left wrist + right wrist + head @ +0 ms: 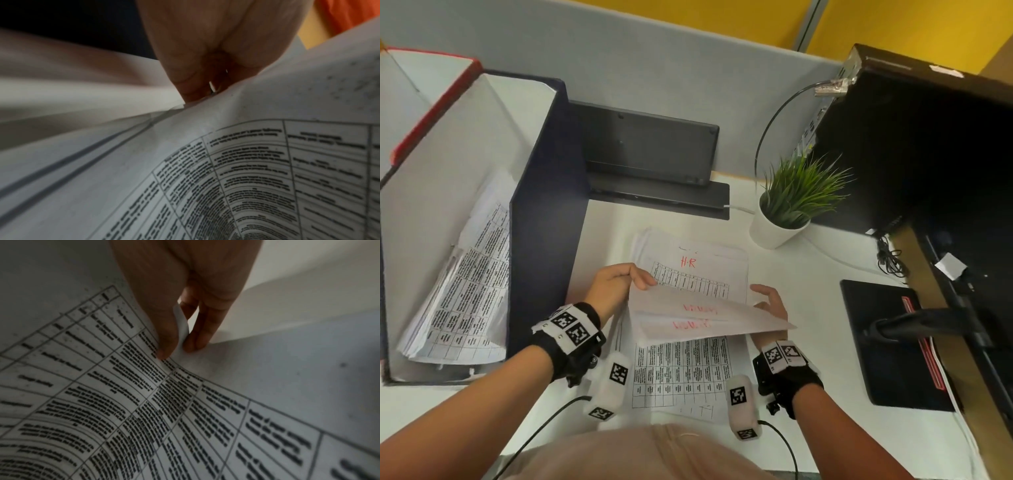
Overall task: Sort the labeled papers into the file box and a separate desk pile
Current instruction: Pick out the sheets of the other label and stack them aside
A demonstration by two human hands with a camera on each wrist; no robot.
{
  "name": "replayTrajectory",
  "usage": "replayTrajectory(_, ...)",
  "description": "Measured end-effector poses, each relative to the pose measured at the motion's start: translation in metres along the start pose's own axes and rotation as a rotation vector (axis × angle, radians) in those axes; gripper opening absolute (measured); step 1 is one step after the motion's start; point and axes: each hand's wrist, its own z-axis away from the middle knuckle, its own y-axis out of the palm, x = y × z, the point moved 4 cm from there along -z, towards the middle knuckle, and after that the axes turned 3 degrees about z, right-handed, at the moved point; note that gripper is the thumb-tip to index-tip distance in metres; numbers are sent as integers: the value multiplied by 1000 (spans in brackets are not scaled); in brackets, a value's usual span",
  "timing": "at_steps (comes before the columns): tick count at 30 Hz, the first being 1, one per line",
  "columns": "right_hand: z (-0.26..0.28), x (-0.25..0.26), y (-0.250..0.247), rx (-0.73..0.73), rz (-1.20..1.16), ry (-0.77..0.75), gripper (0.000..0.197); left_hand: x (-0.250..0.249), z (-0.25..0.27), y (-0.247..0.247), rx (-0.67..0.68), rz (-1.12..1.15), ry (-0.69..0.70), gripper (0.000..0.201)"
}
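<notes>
A few lifted sheets [698, 315], red writing showing through their backs, hang tilted above the desk pile. My left hand [640, 279] pinches their left corner, and my right hand [767, 301] pinches their right edge. In the left wrist view, the left hand [197, 91] has its fingers curled at a paper corner. The right wrist view shows the right hand [176, 350] with thumb and fingers nipping a curled paper edge [182, 331]. Beneath lies a table-printed sheet marked "H.R" in red [709, 270]. The navy file box [544, 205] stands open at the left with printed papers [462, 291] inside.
A potted green plant [777, 229] stands right of the pile. A black device on a stand [650, 150] sits behind it against the grey partition. A black computer case [928, 137], a black pad [887, 342] and cables fill the right. A red-edged box [431, 102] stands far left.
</notes>
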Motion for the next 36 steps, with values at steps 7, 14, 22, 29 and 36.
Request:
replayTrajectory(7, 2, 11, 11, -47, 292, -63, 37, 0, -7, 4, 6, 27, -98, 33)
replayTrajectory(14, 11, 41, 15, -130, 48, -124, 33, -7, 1, 19, 138, -231, 0, 34)
replayTrajectory(22, 35, 113, 9, -139, -306, -445, 32, -75, 19, 24, -47, -283, 450, 31)
replayTrajectory(29, 53, 104, 19, -59, -268, -467, 38, -60, 28, 20, -52, -200, 396, 31)
replayTrajectory(36, 48, 89, 20, -65, -310, -448, 33, -57, 27, 18, -109, -129, 417, 20)
